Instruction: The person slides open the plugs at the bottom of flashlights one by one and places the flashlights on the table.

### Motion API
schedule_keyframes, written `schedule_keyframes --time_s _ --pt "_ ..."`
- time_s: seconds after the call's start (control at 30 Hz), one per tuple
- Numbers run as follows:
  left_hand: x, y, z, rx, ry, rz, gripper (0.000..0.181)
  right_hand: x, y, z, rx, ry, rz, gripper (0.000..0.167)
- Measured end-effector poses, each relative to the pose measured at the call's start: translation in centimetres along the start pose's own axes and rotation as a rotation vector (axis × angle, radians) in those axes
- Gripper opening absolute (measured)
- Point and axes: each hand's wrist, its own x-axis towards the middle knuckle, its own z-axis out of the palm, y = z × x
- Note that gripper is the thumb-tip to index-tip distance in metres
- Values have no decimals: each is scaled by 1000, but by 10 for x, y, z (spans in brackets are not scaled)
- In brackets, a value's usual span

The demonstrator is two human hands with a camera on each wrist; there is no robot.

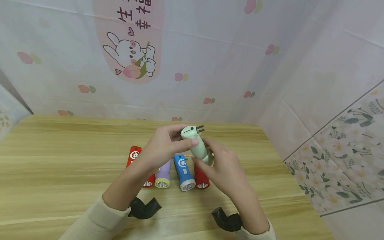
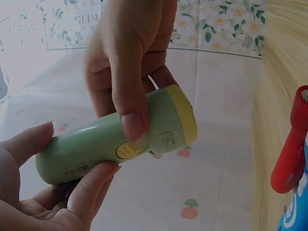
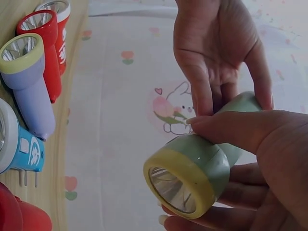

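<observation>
Both hands hold a light green flashlight (image 1: 198,148) above the table. My left hand (image 1: 159,145) grips its tail end, where two metal plug prongs (image 1: 200,128) stick out. My right hand (image 1: 225,165) grips the head end. In the left wrist view the right thumb (image 2: 132,108) lies on the body beside a yellow switch (image 2: 127,150). A yellow rim (image 3: 207,185) circles the clear lens (image 3: 171,187) in the right wrist view; no lit beam shows.
Below the hands, a lavender flashlight (image 1: 163,173), a blue flashlight (image 1: 182,168) with prongs out and a dark red flashlight (image 1: 202,176) lie on the wooden table (image 1: 75,166). Red flashlights (image 3: 43,53) lie to the left. A printed curtain (image 1: 195,50) hangs behind.
</observation>
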Motion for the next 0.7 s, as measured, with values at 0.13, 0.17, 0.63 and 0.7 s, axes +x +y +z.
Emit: schedule_keyframes --time_s 0.13,0.17,0.63,0.7 --pt "2 -1 1 -53 11 -9 43 -1 0 0 -14 32 -22 54" --pt "2 -1 2 -61 12 -12 42 -1 0 0 -21 37 -25 54" --pt "8 -11 13 -95 18 -71 45 -1 2 -4 -142 44 -49 39" --pt "9 -13 15 -111 23 -93 48 -1 2 -4 -150 33 -39 38"
